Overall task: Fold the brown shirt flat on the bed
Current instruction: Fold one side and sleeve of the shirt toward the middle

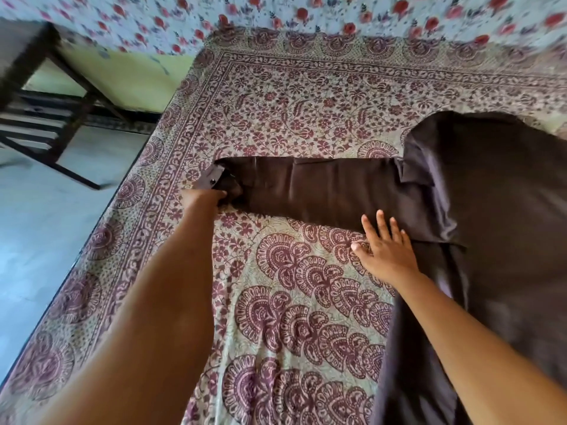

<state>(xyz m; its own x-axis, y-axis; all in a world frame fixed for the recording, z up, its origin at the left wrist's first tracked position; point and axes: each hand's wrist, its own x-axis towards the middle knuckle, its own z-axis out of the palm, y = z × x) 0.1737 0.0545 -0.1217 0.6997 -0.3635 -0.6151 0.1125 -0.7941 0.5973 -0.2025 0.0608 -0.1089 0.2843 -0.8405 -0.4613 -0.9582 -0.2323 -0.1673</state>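
You have one brown shirt (pixel 506 225) on one bed (pixel 306 102). You can see one long sleeve (pixel 322 188) with one button (pixel 211 180). You have two hands out: one left hand (pixel 204 197), one right hand (pixel 385 250). One dark table (pixel 24 47) stands nearby.

The shirt (pixel 506 210) runs off the right and bottom edges. Fingers of the left hand (pixel 201 199) — hidden under the sleeve cuff (pixel 211 177). Dark furniture (pixel 21 53) — blurred, cropped at left.

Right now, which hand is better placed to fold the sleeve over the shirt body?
Left. The left hand grips the cuff of the stretched sleeve. The right hand lies flat at the other end of it, probably to anchor the fold.
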